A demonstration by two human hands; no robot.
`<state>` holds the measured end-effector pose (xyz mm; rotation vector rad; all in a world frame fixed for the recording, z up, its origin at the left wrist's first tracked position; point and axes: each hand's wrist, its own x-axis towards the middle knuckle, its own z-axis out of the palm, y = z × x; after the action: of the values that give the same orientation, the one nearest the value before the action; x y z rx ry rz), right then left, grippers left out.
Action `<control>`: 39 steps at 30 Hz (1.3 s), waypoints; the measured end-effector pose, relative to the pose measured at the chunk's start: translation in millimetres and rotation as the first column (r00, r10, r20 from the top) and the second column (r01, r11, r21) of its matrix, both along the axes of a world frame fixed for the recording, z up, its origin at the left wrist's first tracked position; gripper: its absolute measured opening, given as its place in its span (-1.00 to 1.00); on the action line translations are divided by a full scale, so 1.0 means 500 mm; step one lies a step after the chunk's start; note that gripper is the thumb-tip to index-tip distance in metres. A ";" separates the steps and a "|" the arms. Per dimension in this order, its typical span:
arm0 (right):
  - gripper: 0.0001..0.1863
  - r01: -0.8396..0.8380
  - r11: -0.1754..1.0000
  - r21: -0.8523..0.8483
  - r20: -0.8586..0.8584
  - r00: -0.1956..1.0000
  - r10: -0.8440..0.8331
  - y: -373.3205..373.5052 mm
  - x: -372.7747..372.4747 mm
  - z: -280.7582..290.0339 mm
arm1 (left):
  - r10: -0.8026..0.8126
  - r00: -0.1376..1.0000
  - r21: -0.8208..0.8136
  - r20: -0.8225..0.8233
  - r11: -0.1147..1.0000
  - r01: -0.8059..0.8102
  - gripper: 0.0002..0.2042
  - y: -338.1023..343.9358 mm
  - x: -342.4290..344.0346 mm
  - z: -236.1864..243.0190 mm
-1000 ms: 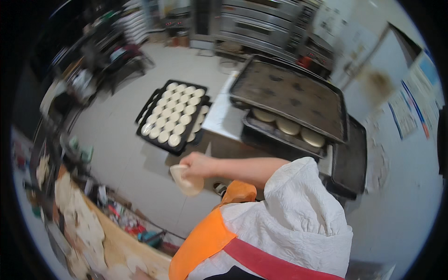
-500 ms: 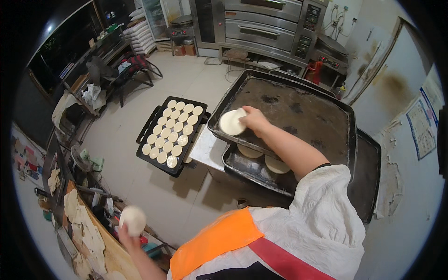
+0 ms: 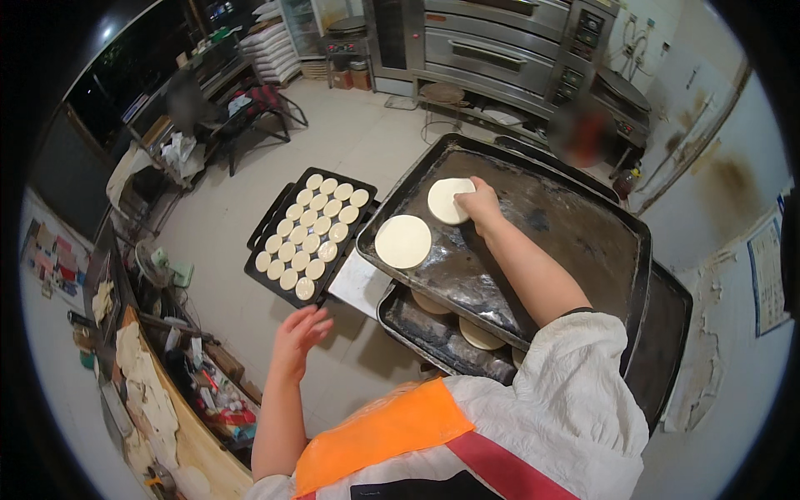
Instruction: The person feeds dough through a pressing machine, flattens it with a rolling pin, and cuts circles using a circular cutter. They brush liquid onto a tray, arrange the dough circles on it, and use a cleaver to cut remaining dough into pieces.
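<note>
A round, flat white dough disc (image 3: 447, 202) is gripped at its right edge by my right hand (image 3: 478, 205), thumb on top, over the far left part of a large dark baking tray (image 3: 533, 225). Near that tray's left corner lies a second dough disc (image 3: 403, 242), flat and apart from the first. My left hand (image 3: 302, 335) is raised left of the trays with nothing in it, its fingers partly spread. Beneath the top tray, a lower tray (image 3: 408, 333) holds more dough discs (image 3: 481, 333), partly hidden by the upper one.
A black tray with rows of small round dough pieces (image 3: 310, 218) stands further left. At the lower left is a wooden worktop (image 3: 196, 467) with dough sheets (image 3: 146, 392). A steel deck oven (image 3: 492, 58) is at the back; a wall (image 3: 717, 275) stands on the right.
One dough disc now lies at the tray's left corner. My right hand has moved further in with a disc. My left hand, which held a disc, is now empty and nearer the trays.
</note>
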<state>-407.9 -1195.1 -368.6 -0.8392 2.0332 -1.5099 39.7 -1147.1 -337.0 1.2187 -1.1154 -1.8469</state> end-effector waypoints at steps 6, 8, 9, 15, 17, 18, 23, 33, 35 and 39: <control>-0.36 -0.112 0.979 0.173 -0.814 0.543 0.206 -0.071 0.104 -0.006 | 0.522 0.848 0.294 0.093 0.799 -0.524 -0.73 0.157 0.330 -0.149; -0.47 -0.070 0.764 0.642 -0.714 0.308 0.628 -0.078 0.155 -0.003 | 0.519 0.845 0.236 0.127 0.812 -0.534 -0.78 0.219 0.448 -0.207; -0.54 -0.081 0.794 0.602 -0.759 0.252 0.601 -0.057 0.190 0.012 | 0.549 0.821 0.206 0.156 0.795 -0.571 -0.80 0.263 0.518 -0.237; -0.62 -0.480 0.744 0.465 -0.765 0.205 0.610 -0.012 0.266 0.014 | 0.794 0.554 0.039 0.249 0.563 -0.825 -0.85 0.369 0.764 -0.274; -0.66 -0.539 0.788 0.297 -0.772 0.351 0.530 0.019 0.405 0.030 | 0.821 0.306 -0.106 0.482 0.402 -0.910 -0.78 0.402 0.863 -0.254; -0.65 -0.616 0.739 0.273 -0.690 0.409 0.597 0.039 0.500 0.045 | 0.719 0.079 -0.301 0.691 0.385 -0.872 -0.73 0.429 0.934 -0.257; -0.69 -0.857 0.420 0.299 -0.478 0.247 0.843 0.150 0.829 -0.017 | 0.147 -0.415 -0.439 0.898 0.249 -0.863 -0.44 0.502 1.159 -0.230; -0.50 -0.816 -0.296 0.497 -0.013 -0.348 0.937 0.315 1.253 -0.024 | 0.730 -0.287 -0.492 0.620 0.078 -0.867 -0.70 0.460 1.271 -0.240; -0.43 -0.939 -0.180 0.294 0.130 -0.147 0.980 0.328 1.302 -0.051 | 0.914 -0.206 -0.524 0.350 0.008 -0.852 -0.73 0.420 1.181 -0.223; -0.40 -0.963 0.216 -0.159 0.548 0.096 0.831 0.353 1.363 -0.081 | 0.901 0.416 0.002 -0.126 0.419 -0.908 -0.52 0.421 0.901 -0.112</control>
<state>273.5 -1018.6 -409.1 -1.0918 0.7775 -0.5499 490.2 -936.8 -392.8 1.2763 -0.2539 -0.9567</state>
